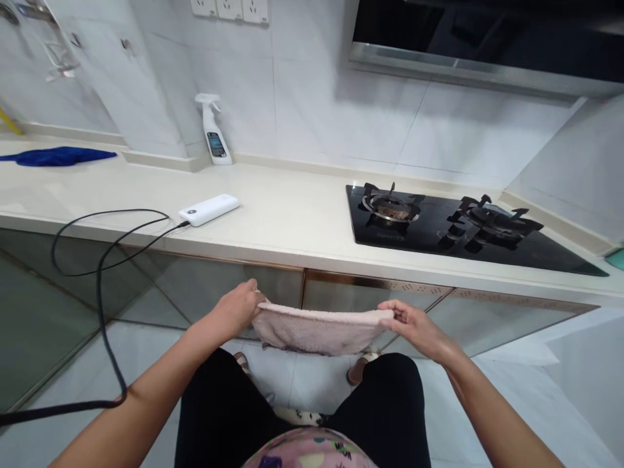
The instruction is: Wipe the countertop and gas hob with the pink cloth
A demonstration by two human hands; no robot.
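Pink cloth [322, 331]: in the head view, it hangs between the two grips, over the floor [302, 383].
Left grip [238, 309]: clamped on one top corner of the cloth.
Right grip [414, 328]: thumb and fingers pinched on the other top corner.
Cloth corner: it could slip down if the fingers go loose, because each grip seems to have just a little bit.
Black cord [100, 286]: it loops left of the left grip, by the left arm. If that arm swings out, it might tug the cord.
White box [209, 209]: up and left of the left grip, near the front edge of the worktop [287, 201]. A tug on the cord could make it fall.
Cloth feel: it looks soft and fuzzy, with a thick top edge and a dark, smudgy bottom.
Box shape: long, with smooth sides and round corners.
Stove [439, 234]: flat, shiny and black, past the right grip, with bumpy metal rings.
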